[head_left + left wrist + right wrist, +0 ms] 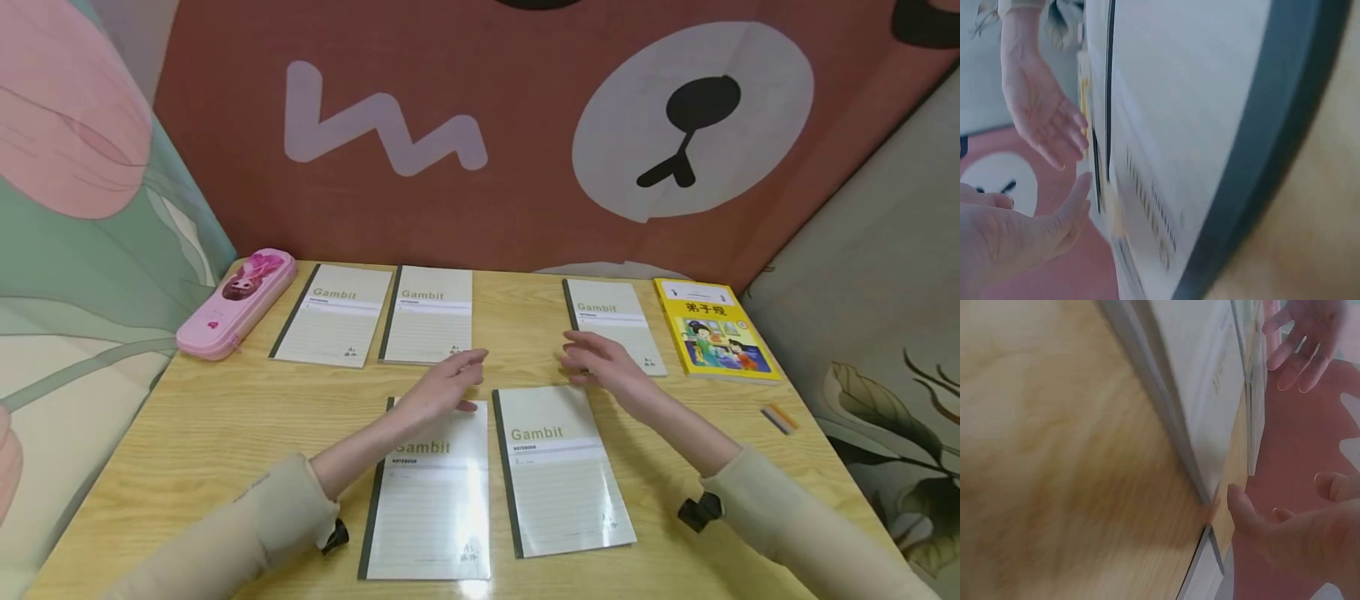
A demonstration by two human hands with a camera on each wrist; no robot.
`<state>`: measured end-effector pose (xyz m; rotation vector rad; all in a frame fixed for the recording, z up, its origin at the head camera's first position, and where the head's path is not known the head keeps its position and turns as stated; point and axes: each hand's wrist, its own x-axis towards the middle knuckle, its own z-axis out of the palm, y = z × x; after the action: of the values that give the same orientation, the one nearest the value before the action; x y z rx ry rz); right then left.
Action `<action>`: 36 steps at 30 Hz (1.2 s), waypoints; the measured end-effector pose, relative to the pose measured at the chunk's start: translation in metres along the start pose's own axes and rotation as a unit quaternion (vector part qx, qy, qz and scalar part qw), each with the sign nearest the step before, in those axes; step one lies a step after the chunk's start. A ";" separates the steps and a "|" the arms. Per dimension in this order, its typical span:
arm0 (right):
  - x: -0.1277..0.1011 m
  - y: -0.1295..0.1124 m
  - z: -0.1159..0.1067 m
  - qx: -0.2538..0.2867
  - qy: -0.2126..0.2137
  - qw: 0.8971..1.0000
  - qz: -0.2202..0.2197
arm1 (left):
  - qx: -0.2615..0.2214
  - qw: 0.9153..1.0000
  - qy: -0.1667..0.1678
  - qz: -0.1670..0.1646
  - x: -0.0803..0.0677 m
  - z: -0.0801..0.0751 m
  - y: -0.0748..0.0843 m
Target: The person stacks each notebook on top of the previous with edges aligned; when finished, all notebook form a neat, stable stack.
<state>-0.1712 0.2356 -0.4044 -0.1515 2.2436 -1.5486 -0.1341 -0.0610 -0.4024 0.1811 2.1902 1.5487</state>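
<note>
My left hand (444,385) hovers over the top edge of the front left notebook (431,508), fingers extended and holding nothing. To the right, my right hand (606,363) hangs with loosely bent fingers between the front right notebook (562,483) and the back right notebook (611,321), overlapping the latter's lower left corner in the head view. The notebooks are white with dark spines and the word Gambit. In the left wrist view the palm of the right hand (1044,106) faces the left hand (1022,231). The right wrist view also shows both hands apart and without any object.
Two more notebooks, one (333,321) beside another (427,317), lie at the back left. Left of them is a pink pencil case (238,304). A yellow picture book (716,333) lies at the back right, with a small striped block (780,418) in front. A patterned wall backs the wooden table (202,467).
</note>
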 end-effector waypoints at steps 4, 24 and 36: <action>-0.015 0.005 -0.005 -0.014 0.017 1.000 0.005 | -0.011 1.000 -0.026 -0.013 -0.007 0.015 0.001; -0.058 0.000 0.009 -0.030 -0.018 0.991 0.128 | -0.047 0.998 0.004 -0.031 -0.018 0.054 0.003; -0.053 0.003 -0.003 -0.044 -0.033 0.987 0.153 | -0.115 0.992 0.015 -0.045 -0.010 0.047 -0.002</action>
<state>-0.1236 0.2560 -0.3921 0.1114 2.1635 -1.2658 -0.1052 -0.0248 -0.4140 -0.0133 1.9931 1.7460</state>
